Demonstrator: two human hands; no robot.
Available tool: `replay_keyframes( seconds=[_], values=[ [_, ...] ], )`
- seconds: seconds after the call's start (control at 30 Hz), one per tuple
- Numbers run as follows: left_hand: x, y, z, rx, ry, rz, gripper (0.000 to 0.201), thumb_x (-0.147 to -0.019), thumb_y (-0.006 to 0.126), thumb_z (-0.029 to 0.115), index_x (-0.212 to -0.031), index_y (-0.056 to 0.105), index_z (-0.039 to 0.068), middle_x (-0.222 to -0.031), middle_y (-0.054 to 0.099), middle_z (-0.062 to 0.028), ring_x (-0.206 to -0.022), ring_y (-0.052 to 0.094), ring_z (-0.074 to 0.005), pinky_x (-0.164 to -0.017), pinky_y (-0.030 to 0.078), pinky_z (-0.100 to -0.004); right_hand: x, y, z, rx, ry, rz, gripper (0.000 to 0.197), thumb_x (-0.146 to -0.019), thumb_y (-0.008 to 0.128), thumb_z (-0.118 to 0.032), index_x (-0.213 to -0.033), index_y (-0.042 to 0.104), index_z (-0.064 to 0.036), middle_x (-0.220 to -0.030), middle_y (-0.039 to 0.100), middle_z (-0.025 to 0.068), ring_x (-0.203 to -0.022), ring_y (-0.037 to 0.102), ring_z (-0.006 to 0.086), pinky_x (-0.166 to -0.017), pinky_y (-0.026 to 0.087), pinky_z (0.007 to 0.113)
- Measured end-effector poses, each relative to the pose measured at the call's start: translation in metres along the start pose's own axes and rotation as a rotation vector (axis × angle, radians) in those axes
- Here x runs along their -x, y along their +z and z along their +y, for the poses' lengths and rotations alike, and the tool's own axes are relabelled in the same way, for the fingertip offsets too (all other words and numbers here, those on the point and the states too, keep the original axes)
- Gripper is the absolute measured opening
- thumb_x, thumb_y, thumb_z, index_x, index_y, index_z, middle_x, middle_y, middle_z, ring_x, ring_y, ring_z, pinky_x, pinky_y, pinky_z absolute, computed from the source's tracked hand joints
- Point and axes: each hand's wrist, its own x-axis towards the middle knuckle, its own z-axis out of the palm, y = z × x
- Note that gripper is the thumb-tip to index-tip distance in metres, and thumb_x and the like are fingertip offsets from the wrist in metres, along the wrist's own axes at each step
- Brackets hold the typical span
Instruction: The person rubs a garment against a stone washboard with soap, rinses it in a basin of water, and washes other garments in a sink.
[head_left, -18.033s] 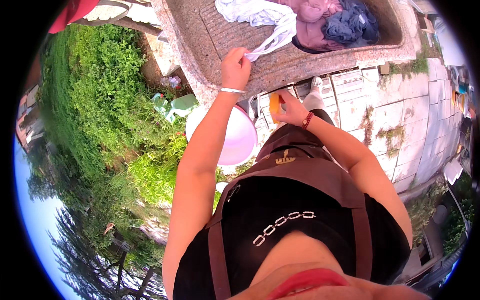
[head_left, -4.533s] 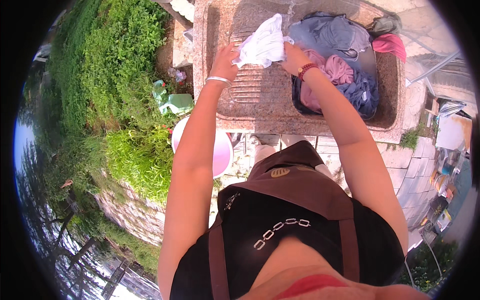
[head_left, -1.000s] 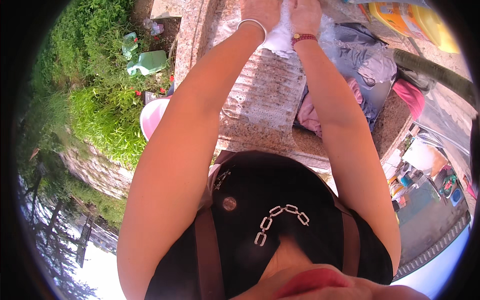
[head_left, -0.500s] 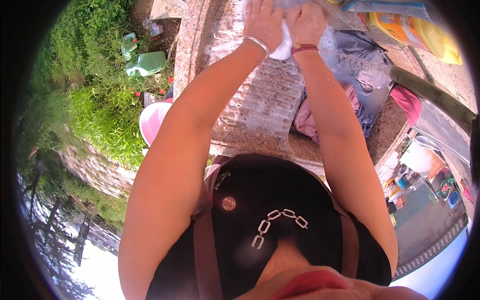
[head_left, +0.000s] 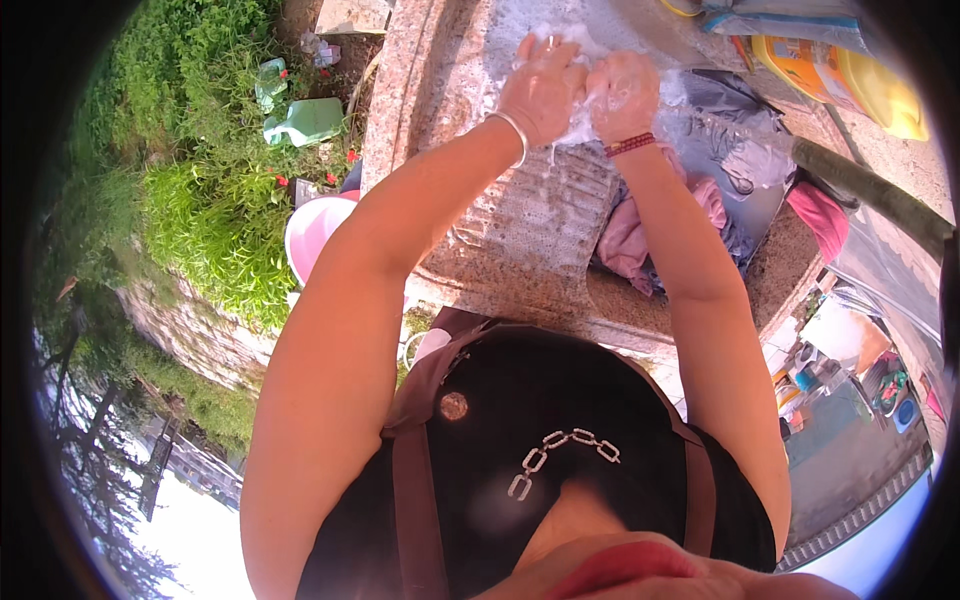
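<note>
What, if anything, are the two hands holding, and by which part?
Both the left hand and the right hand clutch a soapy white cloth bunched between them on the ribbed stone washboard; which part cannot be told.

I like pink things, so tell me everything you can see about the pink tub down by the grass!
The pink tub is round and looks like smooth plastic, pale pink with a lighter inside. Only part of it shows: the person's left arm and the edge of the stone wash slab cover its right side. It stands upright on the ground below the slab, next to the green grass. What is inside cannot be made out. Neither hand touches it; both are up on the slab.
</note>
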Motion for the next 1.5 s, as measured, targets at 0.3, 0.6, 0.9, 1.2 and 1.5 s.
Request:
replay_keyframes(
  seconds=[0.3,0.6,0.9,1.2,1.5],
  values=[
    [0.030,-0.003,0.006,0.445,-0.068,0.100,0.025,-0.085,0.053,0.022,-0.103,0.068,0.012,-0.110,0.058,-0.0123,-0.109,0.051,-0.0298,-0.098,0.033,-0.0502,0.025,-0.015,-0.035,-0.053,0.146,-0.079,0.023,-0.084,0.052,-0.022,-0.081,0.062,-0.0025,-0.095,0.065,0.0165,-0.092,0.058,0.0372,-0.082,0.045,0.048],
    [-0.040,-0.003,0.007,-0.032,-0.358,0.260,0.022,-0.085,0.053,0.027,-0.091,0.065,0.008,-0.100,0.060,-0.0120,-0.103,0.052,-0.0289,-0.088,0.038,-0.0443,-0.043,0.014,0.015,0.285,0.187,-0.038,0.028,-0.088,0.053,-0.026,-0.076,0.064,-0.0031,-0.087,0.061,0.0204,-0.085,0.057,0.0365,-0.075,0.044,0.047],
    [0.053,-0.029,0.040,0.389,-0.087,0.078,0.016,-0.081,0.057,0.017,-0.093,0.063,0.009,-0.102,0.060,-0.0094,-0.104,0.053,-0.0313,-0.095,0.036,-0.0466,0.056,-0.033,-0.055,-0.017,0.114,-0.060,0.017,-0.080,0.057,-0.023,-0.080,0.061,-0.0067,-0.088,0.059,0.0146,-0.084,0.055,0.0348,-0.077,0.042,0.047],
    [-0.080,0.001,0.008,0.022,-0.307,0.142,0.016,-0.085,0.053,0.019,-0.094,0.063,0.010,-0.087,0.064,-0.0101,-0.090,0.060,-0.0287,-0.081,0.041,-0.0416,-0.039,0.026,0.048,0.507,0.296,-0.262,0.012,-0.085,0.053,-0.015,-0.086,0.063,-0.0085,-0.084,0.063,0.0136,-0.076,0.060,0.0371,-0.069,0.048,0.046],
    [0.066,-0.020,0.058,0.157,-0.031,0.150,0.022,-0.083,0.059,0.020,-0.101,0.058,0.008,-0.088,0.059,-0.0079,-0.087,0.056,-0.0257,-0.076,0.042,-0.0401,0.072,-0.042,-0.059,-0.010,0.091,-0.074,0.022,-0.088,0.051,-0.026,-0.087,0.062,-0.0065,-0.086,0.059,0.0136,-0.085,0.055,0.0360,-0.075,0.042,0.045]
  ],
)
